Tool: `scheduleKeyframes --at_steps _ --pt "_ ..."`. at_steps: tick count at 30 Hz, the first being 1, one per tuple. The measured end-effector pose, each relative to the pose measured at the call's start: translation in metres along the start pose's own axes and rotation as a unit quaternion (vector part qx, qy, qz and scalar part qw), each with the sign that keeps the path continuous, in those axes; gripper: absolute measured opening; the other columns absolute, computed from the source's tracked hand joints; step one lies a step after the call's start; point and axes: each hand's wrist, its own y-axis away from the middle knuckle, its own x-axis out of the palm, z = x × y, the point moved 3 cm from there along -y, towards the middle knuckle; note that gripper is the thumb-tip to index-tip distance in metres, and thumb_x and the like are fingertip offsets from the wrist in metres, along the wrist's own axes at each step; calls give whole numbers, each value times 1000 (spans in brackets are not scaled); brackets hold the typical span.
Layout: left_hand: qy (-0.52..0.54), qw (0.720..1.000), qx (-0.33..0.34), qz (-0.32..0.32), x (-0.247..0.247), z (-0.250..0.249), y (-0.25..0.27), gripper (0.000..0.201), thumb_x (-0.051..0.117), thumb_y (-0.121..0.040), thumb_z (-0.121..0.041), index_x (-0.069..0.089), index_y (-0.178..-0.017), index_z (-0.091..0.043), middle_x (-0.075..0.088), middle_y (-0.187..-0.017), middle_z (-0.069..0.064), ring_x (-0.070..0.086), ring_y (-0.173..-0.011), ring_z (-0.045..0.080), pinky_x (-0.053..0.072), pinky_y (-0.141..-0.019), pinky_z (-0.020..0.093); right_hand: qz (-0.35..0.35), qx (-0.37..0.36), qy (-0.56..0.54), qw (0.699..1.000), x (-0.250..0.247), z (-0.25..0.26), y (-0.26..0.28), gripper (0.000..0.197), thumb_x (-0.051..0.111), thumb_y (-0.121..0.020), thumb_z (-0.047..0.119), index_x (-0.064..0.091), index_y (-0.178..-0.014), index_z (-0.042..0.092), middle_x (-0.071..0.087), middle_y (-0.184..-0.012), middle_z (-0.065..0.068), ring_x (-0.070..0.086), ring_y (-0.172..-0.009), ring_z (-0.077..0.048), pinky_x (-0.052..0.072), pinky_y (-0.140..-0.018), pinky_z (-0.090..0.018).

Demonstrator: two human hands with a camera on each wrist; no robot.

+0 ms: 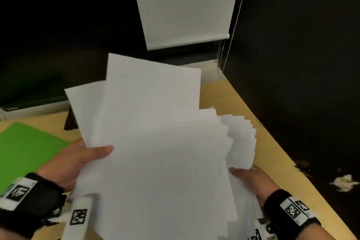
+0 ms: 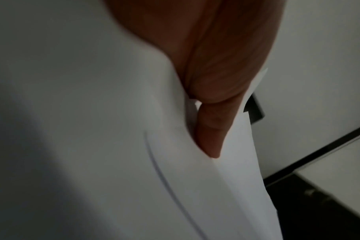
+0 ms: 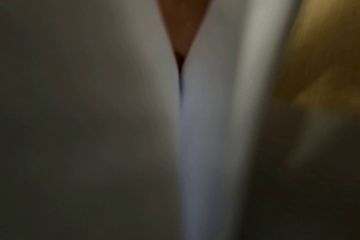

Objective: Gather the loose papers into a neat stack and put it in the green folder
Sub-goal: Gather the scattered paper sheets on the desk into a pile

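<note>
Pale wooden desk (image 1: 243, 103) fills the corner where a dark wall meets a lowered roller blind (image 1: 185, 6), with a black monitor (image 1: 68, 35) standing at the back. Above the desk the person holds the loose papers (image 1: 155, 161) lifted clear of the surface, fanned unevenly so that many corners step out along the right edge and two sheets jut up at the far side. The left hand (image 1: 78, 161) pinches the sheaf at its left edge, thumb pressed on top and fingers underneath; the left wrist view shows a finger tucked between sheets, probably to keep the layers apart while they are squared. The right hand (image 1: 251, 179) grips the right edge from below with its thumb laid over the top sheet, though how its other fingers lie is hidden, and its wrist view is too blurred to add anything beyond paper on both sides. Holding both edges this way suits shuffling the sheets into line. The green folder (image 1: 29, 148) lies flat on the desk to the left, just beside the left hand, closed as far as can be seen, so the stack is gathered but not yet neat or filed.
</note>
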Motion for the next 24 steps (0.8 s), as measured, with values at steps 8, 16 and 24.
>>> scheduleKeyframes --at_steps 8,16,24 --pt "-179 983 -40 -20 82 67 -82 40 73 -84 3 65 -123 -5 73 -118 16 70 -100 32 56 -86 41 -2 45 -105 993 -2 0 10 41 57 -96 51 69 -117 18 80 -109 -8 74 -105 -30 56 -92 -43" --pt "-308 948 80 -22 122 69 -88 60 58 -99 -22 33 -153 -29 49 -138 -15 51 -125 14 41 -104 31 12 2 -62 998 5 7 8 44 71 -89 38 67 -126 15 80 -112 -9 77 -101 -29 57 -92 -41" --pt "-232 959 17 -164 112 75 -99 28 53 -99 -17 46 -72 -12 42 -68 3 40 -64 20 34 -69 31 8 -5 -66 998 4 7 6 33 68 -93 27 68 -121 11 80 -110 -13 78 -97 -30 60 -80 -38"
